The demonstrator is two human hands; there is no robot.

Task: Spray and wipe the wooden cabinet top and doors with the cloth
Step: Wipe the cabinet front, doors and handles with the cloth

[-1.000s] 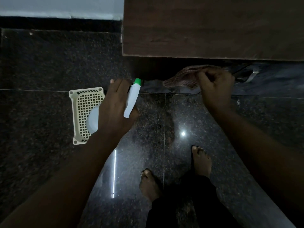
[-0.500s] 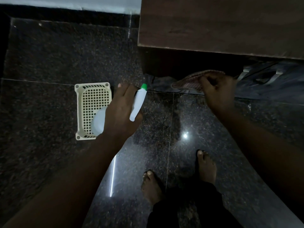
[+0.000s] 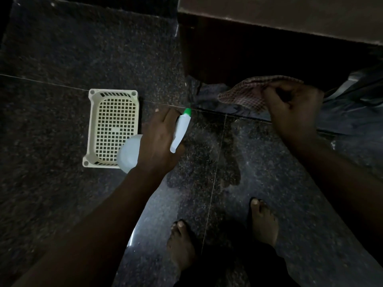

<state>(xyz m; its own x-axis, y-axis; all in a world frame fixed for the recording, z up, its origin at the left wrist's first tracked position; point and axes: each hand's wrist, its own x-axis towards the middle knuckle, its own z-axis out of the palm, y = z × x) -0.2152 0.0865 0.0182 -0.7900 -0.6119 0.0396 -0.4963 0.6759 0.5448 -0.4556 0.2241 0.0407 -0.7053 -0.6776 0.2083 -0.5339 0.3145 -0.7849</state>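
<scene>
Your left hand [image 3: 159,141] is wrapped around the neck of the spray bottle [image 3: 180,131], fingers curled over the trigger head. The white head runs along the thumb side of the hand. Its green nozzle [image 3: 187,112] points towards the cabinet's left front corner. The pale round body of the bottle shows below your wrist, over the near right corner of the basket [image 3: 113,127].

Your right hand [image 3: 294,108] pinches the cloth [image 3: 244,94], a reddish checked one, between thumb and curled fingers. The cloth bunches out to the left of the hand. It sits low in front of the dark cabinet door [image 3: 248,54], under the front edge of the wooden cabinet top [image 3: 290,15]. The light is too dim to tell whether the cloth touches the door.

The basket is cream plastic with a square mesh bottom. It lies flat on the dark speckled floor [image 3: 62,183], left of the cabinet's corner and well apart from it, with its far end close to a tile seam.

Your bare feet [image 3: 182,245] stand on the polished tiles at the near edge of the view, on either side of another seam. The left foot is nearer to you than the right.
</scene>
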